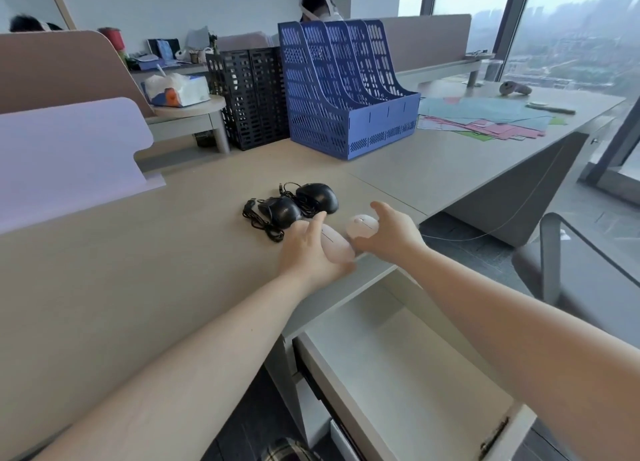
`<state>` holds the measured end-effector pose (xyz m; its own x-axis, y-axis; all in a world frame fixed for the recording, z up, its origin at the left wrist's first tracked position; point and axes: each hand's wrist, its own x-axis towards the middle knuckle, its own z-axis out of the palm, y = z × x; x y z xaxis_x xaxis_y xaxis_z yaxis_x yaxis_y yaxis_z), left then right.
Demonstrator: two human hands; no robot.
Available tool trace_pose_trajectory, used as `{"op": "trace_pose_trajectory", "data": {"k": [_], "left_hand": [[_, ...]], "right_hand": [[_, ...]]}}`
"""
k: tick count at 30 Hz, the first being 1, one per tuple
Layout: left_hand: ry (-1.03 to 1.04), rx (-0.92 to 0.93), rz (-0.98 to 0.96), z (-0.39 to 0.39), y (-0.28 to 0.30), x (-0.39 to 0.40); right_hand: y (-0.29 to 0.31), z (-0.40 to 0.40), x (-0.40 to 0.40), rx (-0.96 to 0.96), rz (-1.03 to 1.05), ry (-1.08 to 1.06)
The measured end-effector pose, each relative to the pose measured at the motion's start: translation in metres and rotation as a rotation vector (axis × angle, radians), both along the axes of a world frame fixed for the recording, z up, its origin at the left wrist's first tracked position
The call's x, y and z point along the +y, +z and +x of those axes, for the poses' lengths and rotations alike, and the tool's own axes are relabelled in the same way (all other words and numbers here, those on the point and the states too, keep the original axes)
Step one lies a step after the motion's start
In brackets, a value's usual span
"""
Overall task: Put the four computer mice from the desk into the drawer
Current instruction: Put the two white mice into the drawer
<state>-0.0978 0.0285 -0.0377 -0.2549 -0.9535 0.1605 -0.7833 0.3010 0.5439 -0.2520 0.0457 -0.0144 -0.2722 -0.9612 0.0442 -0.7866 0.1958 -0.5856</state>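
Two black wired mice, one at the left [283, 211] and one at the right [318, 197], lie side by side on the desk with tangled cables. Just in front of them are two pale pink mice. My left hand [306, 252] wraps around the nearer pink mouse [336, 245] at the desk edge. My right hand [389, 233] closes on the other pink mouse [362, 226], thumb and fingers around its sides. Both pink mice still touch the desk. The white drawer [408, 367] stands pulled open below the desk edge, with nothing inside.
A blue file rack [349, 89] and a black mesh rack [254, 96] stand behind the mice. Coloured paper sheets [485, 119] lie at the right. A lilac divider panel [65, 155] is at the left, a chair [571, 263] at the right.
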Motion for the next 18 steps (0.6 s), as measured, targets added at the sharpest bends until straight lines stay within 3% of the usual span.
{"op": "trace_pose_trajectory", "data": {"k": [4,7,12,18], "left_hand": [[-0.040,0.085,-0.066,-0.018,-0.011,0.041],[-0.128,0.073,0.011,-0.033,-0.031,0.071],[-0.144,-0.042,0.233,-0.050,-0.072,0.091],[-0.076,-0.229,0.396,-0.058,-0.121,0.089]], "right_hand": [[-0.016,-0.027,0.037,-0.154,-0.087,-0.125],[-0.038,-0.047,0.068,-0.239,-0.111,-0.183],[-0.088,-0.065,0.091,-0.229,0.097,-0.147],[-0.139,-0.064,0.075,-0.065,0.299,-0.026]]}}
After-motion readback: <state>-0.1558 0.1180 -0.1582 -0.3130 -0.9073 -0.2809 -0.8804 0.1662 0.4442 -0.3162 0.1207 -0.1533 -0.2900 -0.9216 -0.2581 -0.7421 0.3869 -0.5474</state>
